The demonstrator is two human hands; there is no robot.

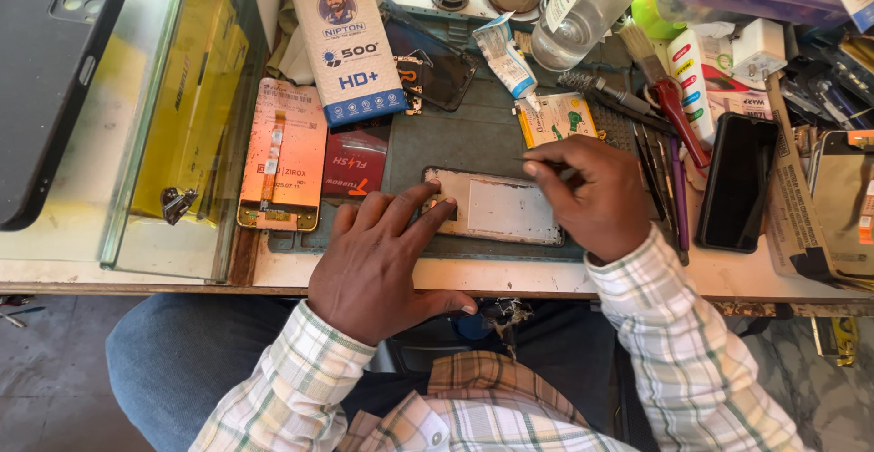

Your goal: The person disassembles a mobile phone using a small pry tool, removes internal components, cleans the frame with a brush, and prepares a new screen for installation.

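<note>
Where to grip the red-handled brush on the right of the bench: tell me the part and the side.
Grip the red-handled brush at its red handle, probably from above, pinching across its width. It lies flat, bristles toward the clear bottle, handle end near the black phone. Tweezers crowd its left, so a sideways approach looks cramped.

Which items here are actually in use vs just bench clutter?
In use:
- left hand, fingers pressing on the opened phone frame
- right hand, pinching a thin tool; its tip is hard to make out
- grey work mat under the frame

Lying about:
- white and blue box
- orange screen panel
- black phone
- clear bottle
- red-handled brush
- black phone case
</note>
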